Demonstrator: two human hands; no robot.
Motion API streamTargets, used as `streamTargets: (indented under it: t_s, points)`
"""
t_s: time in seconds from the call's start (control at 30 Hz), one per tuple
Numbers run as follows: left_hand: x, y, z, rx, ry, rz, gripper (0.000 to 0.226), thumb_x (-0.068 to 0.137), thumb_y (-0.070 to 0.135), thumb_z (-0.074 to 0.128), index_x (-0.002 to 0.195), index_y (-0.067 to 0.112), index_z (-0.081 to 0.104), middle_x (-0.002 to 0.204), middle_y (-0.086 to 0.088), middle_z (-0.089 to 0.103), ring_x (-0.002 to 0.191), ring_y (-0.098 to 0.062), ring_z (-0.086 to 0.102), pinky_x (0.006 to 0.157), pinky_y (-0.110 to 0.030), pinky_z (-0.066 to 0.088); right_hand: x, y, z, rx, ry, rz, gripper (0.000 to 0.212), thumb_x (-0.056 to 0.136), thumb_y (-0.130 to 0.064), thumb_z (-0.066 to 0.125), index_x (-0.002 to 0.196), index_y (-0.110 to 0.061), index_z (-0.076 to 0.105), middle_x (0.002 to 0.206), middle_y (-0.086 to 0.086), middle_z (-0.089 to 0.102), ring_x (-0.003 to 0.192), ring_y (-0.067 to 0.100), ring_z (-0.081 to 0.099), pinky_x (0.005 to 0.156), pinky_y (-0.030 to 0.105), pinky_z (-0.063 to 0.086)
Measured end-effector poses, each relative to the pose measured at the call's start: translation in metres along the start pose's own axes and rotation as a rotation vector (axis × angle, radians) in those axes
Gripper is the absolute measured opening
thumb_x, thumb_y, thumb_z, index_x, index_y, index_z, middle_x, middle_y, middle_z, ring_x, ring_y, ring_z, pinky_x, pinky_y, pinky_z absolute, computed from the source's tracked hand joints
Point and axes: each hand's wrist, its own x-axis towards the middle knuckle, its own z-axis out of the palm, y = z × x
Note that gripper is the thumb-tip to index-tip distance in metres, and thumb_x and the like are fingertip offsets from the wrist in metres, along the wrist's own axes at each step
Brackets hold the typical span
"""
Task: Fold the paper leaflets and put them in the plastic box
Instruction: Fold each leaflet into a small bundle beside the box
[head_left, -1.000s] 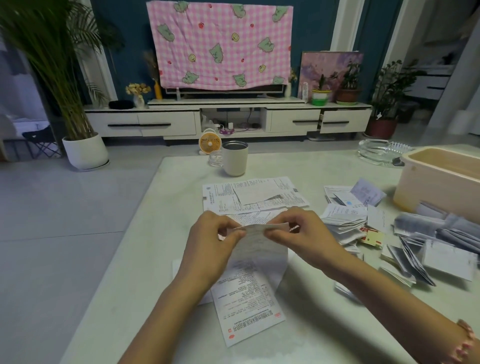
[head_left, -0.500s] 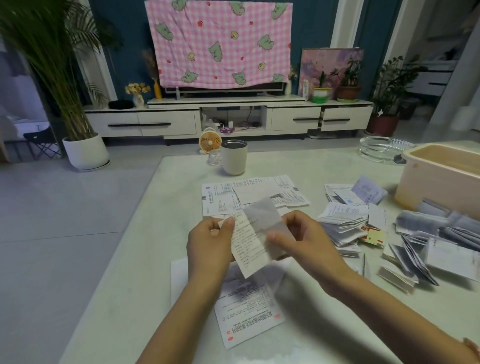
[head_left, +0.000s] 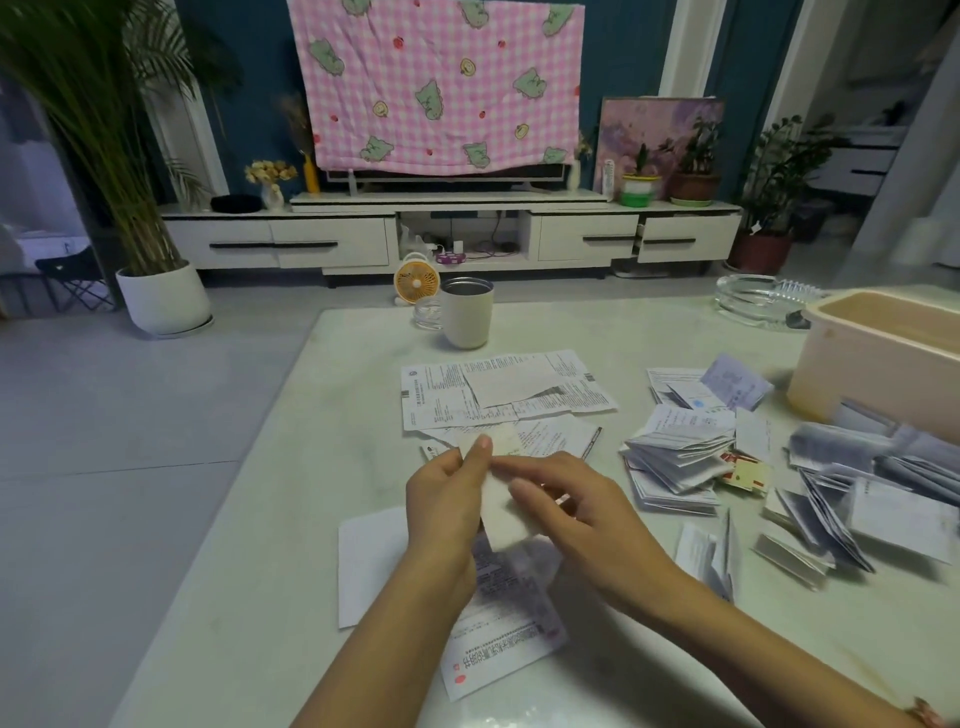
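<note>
Here, over the pale table (head_left: 311, 467), the left hand (head_left: 447, 499) and right hand (head_left: 582, 512) both pinch a folded leaflet (head_left: 501, 519). Just beyond lie flat leaflets (head_left: 498, 384); folded stacks (head_left: 675, 457) heap to the right, near the beige plastic box (head_left: 872, 374). Far back, a pink checked cloth (head_left: 436, 83) covers the television (head_left: 441, 174).

Cropped by the right picture edge: the plastic box (head_left: 878, 358), contents hidden behind its near wall. Largely covered by the left hand (head_left: 447, 509) and right hand (head_left: 587, 514) and blurred: the folded leaflet (head_left: 500, 519) pinched between them, print unreadable. Blurred too, along the right edge of the surface (head_left: 311, 519): the folded pile (head_left: 883, 499); partly hidden under the left forearm (head_left: 395, 623), the flat leaflet (head_left: 498, 634).
</note>
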Motion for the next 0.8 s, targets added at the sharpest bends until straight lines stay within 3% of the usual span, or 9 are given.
streamTargets:
  t_s: [0.1, 0.2, 0.27, 0.33, 0.47, 0.53, 0.63, 0.7, 0.8]
  points:
    - [-0.002, -0.004, 0.007, -0.018, 0.008, -0.039, 0.017, 0.092, 0.017, 0.058, 0.077, 0.011, 0.065, 0.085, -0.011, 0.071, 0.078, -0.027, 0.064, 0.08, -0.043, 0.054, 0.001, 0.008, -0.003, 0.123, 0.036, 0.061, 0.037, 0.084, -0.004, 0.066, 0.098, -0.038, 0.066, 0.094, -0.008, 0.068, 0.067, 0.001, 0.055, 0.066, 0.017, 0.048]
    - [-0.001, -0.005, 0.015, -0.054, 0.032, -0.069, 0.018, 0.091, 0.016, 0.058, 0.075, 0.008, 0.06, 0.083, -0.014, 0.065, 0.076, -0.024, 0.059, 0.079, -0.04, 0.052, 0.002, 0.009, -0.015, 0.191, 0.042, 0.116, 0.041, 0.081, 0.008, 0.063, 0.09, -0.031, 0.068, 0.087, -0.011, 0.07, 0.071, -0.003, 0.06, 0.067, 0.013, 0.047]
    - [0.001, -0.004, 0.019, -0.096, 0.024, -0.109, 0.017, 0.092, 0.013, 0.055, 0.077, 0.007, 0.06, 0.073, -0.011, 0.065, 0.064, -0.021, 0.061, 0.065, -0.029, 0.054, 0.004, 0.008, -0.031, 0.154, 0.072, 0.146, 0.039, 0.08, 0.012, 0.06, 0.087, -0.025, 0.07, 0.086, -0.014, 0.069, 0.074, -0.006, 0.061, 0.069, 0.008, 0.045]
    - [0.001, 0.001, 0.022, -0.148, -0.015, -0.172, 0.015, 0.093, 0.009, 0.052, 0.082, 0.004, 0.06, 0.059, -0.006, 0.068, 0.05, -0.014, 0.063, 0.049, -0.019, 0.052, 0.009, 0.006, -0.057, 0.1, 0.141, 0.167, 0.033, 0.081, 0.011, 0.057, 0.092, -0.016, 0.072, 0.076, -0.018, 0.066, 0.064, -0.01, 0.057, 0.06, 0.003, 0.042]
    - [0.005, 0.007, 0.025, -0.1, -0.103, -0.26, 0.014, 0.092, 0.004, 0.046, 0.089, 0.003, 0.059, 0.061, -0.005, 0.07, 0.055, -0.016, 0.064, 0.052, -0.02, 0.052, 0.036, 0.014, -0.116, -0.02, 0.284, 0.244, 0.03, 0.088, 0.008, 0.05, 0.105, -0.009, 0.068, 0.096, -0.005, 0.066, 0.073, -0.01, 0.056, 0.063, 0.0, 0.041]
    - [0.007, 0.009, 0.026, -0.01, -0.137, -0.261, 0.014, 0.093, 0.005, 0.047, 0.089, 0.004, 0.06, 0.068, -0.006, 0.07, 0.063, -0.017, 0.064, 0.058, -0.022, 0.052, 0.044, 0.032, -0.129, -0.165, 0.179, 0.363, 0.029, 0.09, 0.007, 0.049, 0.106, -0.007, 0.068, 0.097, -0.003, 0.065, 0.074, -0.008, 0.055, 0.061, 0.001, 0.041]
    - [0.011, 0.011, 0.028, 0.135, -0.155, -0.217, 0.013, 0.093, 0.008, 0.049, 0.094, 0.006, 0.062, 0.077, -0.006, 0.067, 0.066, -0.016, 0.061, 0.063, -0.023, 0.05, 0.038, 0.067, -0.127, -0.412, -0.074, 0.533, 0.022, 0.087, 0.003, 0.053, 0.099, -0.004, 0.069, 0.07, -0.01, 0.056, 0.054, -0.004, 0.053, 0.048, 0.006, 0.036]
    - [0.014, 0.013, 0.028, 0.176, -0.141, -0.184, 0.014, 0.093, 0.009, 0.05, 0.099, 0.005, 0.061, 0.078, -0.005, 0.065, 0.066, -0.015, 0.059, 0.062, -0.022, 0.047, 0.03, 0.084, -0.121, -0.518, -0.103, 0.532, 0.014, 0.083, -0.004, 0.062, 0.091, -0.013, 0.068, 0.071, -0.008, 0.055, 0.065, 0.003, 0.051, 0.053, 0.009, 0.035]
    - [0.019, 0.019, 0.026, 0.196, -0.13, -0.157, 0.016, 0.094, 0.01, 0.049, 0.103, 0.006, 0.061, 0.08, -0.004, 0.065, 0.067, -0.014, 0.059, 0.063, -0.022, 0.048, 0.033, 0.094, -0.118, -0.724, -0.038, 0.492, 0.016, 0.077, -0.016, 0.071, 0.092, -0.023, 0.072, 0.1, 0.007, 0.059, 0.101, 0.021, 0.051, 0.079, 0.024, 0.036]
